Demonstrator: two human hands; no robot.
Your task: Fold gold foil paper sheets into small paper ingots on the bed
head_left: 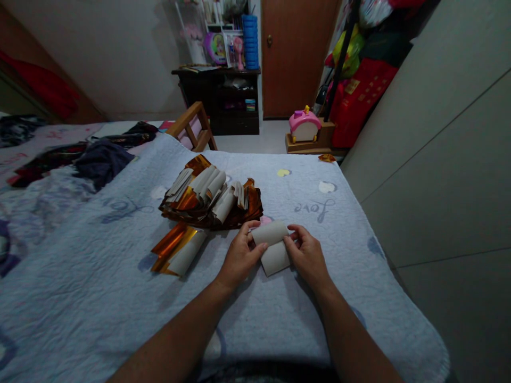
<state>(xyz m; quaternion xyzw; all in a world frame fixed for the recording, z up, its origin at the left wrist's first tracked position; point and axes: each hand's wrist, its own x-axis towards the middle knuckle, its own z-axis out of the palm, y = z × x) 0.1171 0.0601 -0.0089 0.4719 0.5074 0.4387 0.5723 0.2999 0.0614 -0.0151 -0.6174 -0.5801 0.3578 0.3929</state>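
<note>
A sheet of greyish-white paper [276,258] is between my two hands, its far part curled over into a roll. My left hand [241,252] pinches the left end of the curl, thumb on top. At the right end, my right hand [307,251] grips the same sheet between thumb and fingers. Just beyond my left hand lies a pile of gold-and-white paper pieces [211,194], several of them rolled or folded. One separate gold-and-white sheet [187,256], partly curled, rests left of my left hand.
Everything lies on a light blue quilted bedcover [319,330]. A small gold piece [327,158] sits at its far right corner. Dark clothes [101,159] are heaped at the left. A wardrobe [447,175] borders the right side. Beyond the bed stands a pink toy [304,125].
</note>
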